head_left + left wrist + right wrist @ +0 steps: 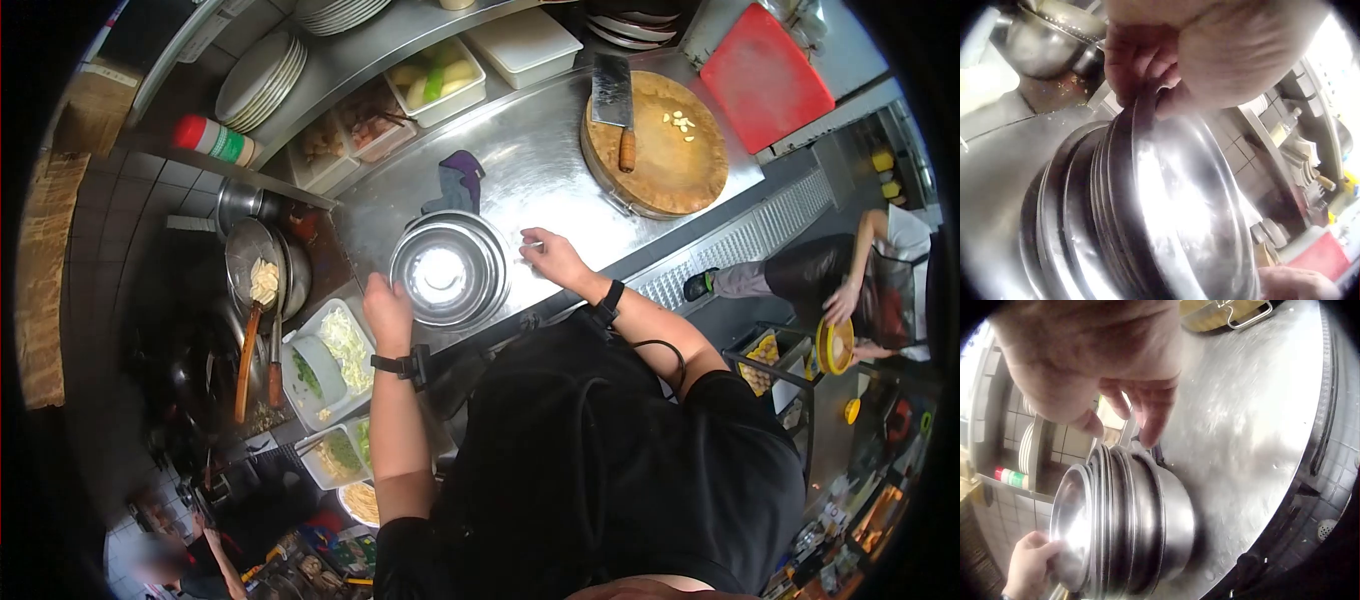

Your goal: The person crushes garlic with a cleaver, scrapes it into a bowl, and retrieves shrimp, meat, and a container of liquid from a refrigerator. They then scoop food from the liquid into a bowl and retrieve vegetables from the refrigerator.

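Note:
A stack of steel bowls (pixel 1172 519) stands on the metal counter (pixel 550 170) in front of me. With thumb and fingers, my left hand (pixel 388 308) pinches the left rim of the top bowl (pixel 1191 187), which is bare and shiny inside. On the other side of the stack, my right hand (pixel 558 260) hovers with loosely bent fingers and holds nothing. Its fingertips (pixel 1155 428) hang above the bowl rims in the right wrist view. Just behind the stack lies a crumpled grey and purple cloth (pixel 458 180).
A round chopping board (pixel 660 160) at the right bears a cleaver (pixel 612 95) and garlic cloves (pixel 680 122). Food tubs (pixel 442 85) line the back under a shelf. At left are a strainer (pixel 248 258) and a tub of shredded cabbage (pixel 345 350). Another person (pixel 860 270) stands far right.

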### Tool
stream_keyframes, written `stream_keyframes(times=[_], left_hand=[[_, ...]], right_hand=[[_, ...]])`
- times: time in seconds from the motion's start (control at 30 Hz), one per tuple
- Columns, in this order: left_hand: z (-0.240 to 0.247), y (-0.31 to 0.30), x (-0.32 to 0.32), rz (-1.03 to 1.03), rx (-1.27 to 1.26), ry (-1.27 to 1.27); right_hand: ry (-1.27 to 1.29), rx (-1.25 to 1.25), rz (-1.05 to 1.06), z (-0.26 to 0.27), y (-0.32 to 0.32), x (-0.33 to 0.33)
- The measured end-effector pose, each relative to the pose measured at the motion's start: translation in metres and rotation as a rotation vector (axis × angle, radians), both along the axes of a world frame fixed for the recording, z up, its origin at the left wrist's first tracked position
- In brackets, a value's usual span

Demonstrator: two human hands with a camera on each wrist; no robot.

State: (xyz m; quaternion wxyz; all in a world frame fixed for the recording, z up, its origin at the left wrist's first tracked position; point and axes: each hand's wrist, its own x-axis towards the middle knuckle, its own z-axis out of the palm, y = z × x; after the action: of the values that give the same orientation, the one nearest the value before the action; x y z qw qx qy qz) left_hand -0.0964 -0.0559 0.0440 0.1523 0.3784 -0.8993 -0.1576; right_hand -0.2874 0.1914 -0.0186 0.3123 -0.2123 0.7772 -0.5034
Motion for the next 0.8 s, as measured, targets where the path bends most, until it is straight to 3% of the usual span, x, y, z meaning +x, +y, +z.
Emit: stream_keyframes(times=[0.27, 0.37, 0.47, 0.53, 0.63, 0.8], left_hand=[[0.036, 0.017, -0.004, -0.085, -0.197, 0.108], [0.069, 0.031, -0.010, -0.355, -0.326, 0.172], [0.102, 0.044, -0.010, -0.497, -0.381, 0.265], [0.108, 0.048, -0.009, -0.525, -0.423, 0.264], [0.107, 0.048, -0.013, -0.781, -0.523, 0.184], [0.106, 0.052, -0.016, -0.810, -0.508, 0.078]], right_hand=[[-0.068, -0.073, -0.041, -0.012, 0.007, -0.003], [-0.040, -0.059, -0.025, 0.006, 0.007, -0.004], [0.006, -0.063, -0.020, 0.012, 0.007, -0.008], [0.031, -0.080, -0.025, 0.016, 0.006, -0.010], [0.041, -0.104, -0.045, 0.023, 0.006, -0.014], [0.303, -0.211, -0.044, 0.050, 0.003, -0.012]])
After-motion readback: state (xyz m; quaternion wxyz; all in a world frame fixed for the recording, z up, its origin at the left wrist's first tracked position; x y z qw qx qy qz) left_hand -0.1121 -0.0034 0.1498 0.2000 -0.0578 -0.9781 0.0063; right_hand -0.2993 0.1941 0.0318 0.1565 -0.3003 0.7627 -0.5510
